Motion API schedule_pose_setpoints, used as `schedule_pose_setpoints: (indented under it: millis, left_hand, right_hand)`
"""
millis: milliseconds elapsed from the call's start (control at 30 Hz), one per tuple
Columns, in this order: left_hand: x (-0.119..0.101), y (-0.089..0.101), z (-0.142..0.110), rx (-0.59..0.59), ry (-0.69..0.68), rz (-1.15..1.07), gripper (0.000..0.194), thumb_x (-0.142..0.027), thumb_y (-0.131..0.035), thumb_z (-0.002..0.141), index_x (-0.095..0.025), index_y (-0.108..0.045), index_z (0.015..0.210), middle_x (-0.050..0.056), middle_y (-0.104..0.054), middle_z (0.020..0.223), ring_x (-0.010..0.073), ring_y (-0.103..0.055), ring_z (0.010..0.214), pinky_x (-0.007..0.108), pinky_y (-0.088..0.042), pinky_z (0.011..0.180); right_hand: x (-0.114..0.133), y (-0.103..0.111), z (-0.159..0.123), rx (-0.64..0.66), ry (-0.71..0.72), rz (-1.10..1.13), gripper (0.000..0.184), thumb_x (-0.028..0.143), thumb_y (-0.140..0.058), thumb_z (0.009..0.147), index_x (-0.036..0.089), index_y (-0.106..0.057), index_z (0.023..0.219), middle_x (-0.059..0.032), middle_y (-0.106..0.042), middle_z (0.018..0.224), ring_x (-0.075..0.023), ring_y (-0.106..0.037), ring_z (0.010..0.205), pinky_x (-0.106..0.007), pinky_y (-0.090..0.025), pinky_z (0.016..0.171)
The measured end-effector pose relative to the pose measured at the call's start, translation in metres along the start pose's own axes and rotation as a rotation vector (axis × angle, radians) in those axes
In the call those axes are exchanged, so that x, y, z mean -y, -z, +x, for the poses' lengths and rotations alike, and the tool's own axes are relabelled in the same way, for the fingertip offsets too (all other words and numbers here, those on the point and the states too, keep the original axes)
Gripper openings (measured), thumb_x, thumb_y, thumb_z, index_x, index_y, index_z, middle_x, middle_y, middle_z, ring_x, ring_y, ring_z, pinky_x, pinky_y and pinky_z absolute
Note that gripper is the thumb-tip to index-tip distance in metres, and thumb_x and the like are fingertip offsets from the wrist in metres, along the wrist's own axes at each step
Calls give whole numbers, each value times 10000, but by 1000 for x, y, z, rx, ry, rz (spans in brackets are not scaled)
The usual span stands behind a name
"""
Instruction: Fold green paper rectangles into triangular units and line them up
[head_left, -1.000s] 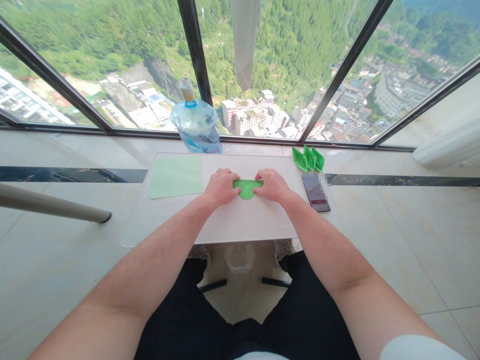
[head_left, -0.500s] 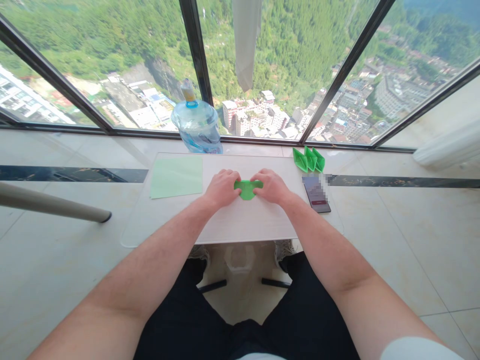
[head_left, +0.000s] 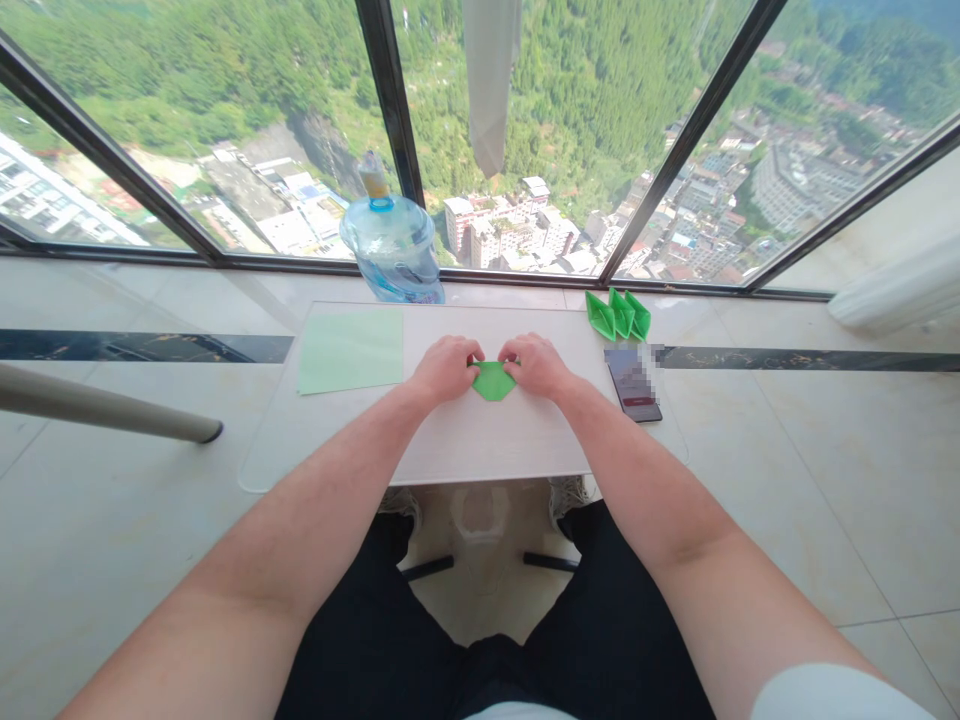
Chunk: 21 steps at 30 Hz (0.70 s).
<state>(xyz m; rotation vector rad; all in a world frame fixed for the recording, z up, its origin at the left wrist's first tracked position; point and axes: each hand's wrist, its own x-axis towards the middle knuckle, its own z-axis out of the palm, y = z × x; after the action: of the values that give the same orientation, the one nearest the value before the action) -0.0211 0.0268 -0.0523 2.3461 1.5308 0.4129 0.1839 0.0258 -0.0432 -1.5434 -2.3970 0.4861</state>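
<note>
A small piece of folded green paper point(head_left: 493, 382) lies at the middle of the white table point(head_left: 480, 450), its long straight edge on the far side and its lower corners slanted. My left hand point(head_left: 448, 367) pinches its left end between thumb and fingers. At the right end my right hand point(head_left: 537, 365) grips it the same way, thumb toward me. Both palms face down, and the fingertips partly hide the paper's ends.
Pale green sheets point(head_left: 351, 350) lie on the table's left. Folded green paper boats point(head_left: 618, 315) stand at the far right corner, a phone point(head_left: 634, 385) below them. Behind the table, a large water bottle point(head_left: 394, 245) stands by the window. A grey pole point(head_left: 112, 402) reaches in from the left.
The paper's upper ends, which stuck out as rounded flaps between my hands, now look flattened into a trapezoid with a straight far edge. My hands have barely shifted.
</note>
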Motion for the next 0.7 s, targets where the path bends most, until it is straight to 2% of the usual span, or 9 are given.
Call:
schedule_pose_setpoints:
  millis: [200,300,433,567,700]
  left_hand:
    - [12,-7,3,-20,-52,-71,170,-226,-596,732,-212,-736,828,45,-705,855,233,-638,880,361,-506,854]
    - [12,-7,3,-16,-71,-61,213,-204,-576,722,-214,-748,848,38,-696,821,227,-636,847,359,-505,836]
    - [7,-3,0,7,-114,-29,226,-191,-572,717,-219,-758,843,34,-695,817,227,-639,850,361,-506,850]
    - [3,4,-6,23,-186,43,208,-189,-568,759,-208,-760,840,61,-713,894,258,-634,936,397,-496,889]
    - [5,8,-15,53,-268,121,267,-162,-516,835,-190,-767,920,89,-714,948,266,-635,951,412,-491,894]
  right_hand:
    - [-7,-3,-1,9,77,6,101,166,-635,836,203,-708,895,-45,-700,926,-220,-545,935,-347,-372,897]
    - [-6,-6,-2,15,107,-4,161,155,-614,845,209,-716,957,-41,-705,926,-221,-548,932,-350,-360,895]
    - [-4,-9,-5,4,154,-48,154,168,-583,879,202,-718,945,-57,-693,946,-227,-548,955,-351,-352,903]
    - [-2,-10,-11,-11,213,-117,159,195,-560,926,193,-715,961,-80,-689,987,-237,-531,990,-354,-341,906]
    - [-2,-10,-17,-24,263,-196,177,221,-551,958,191,-720,1001,-94,-683,1003,-246,-510,1009,-364,-325,897]
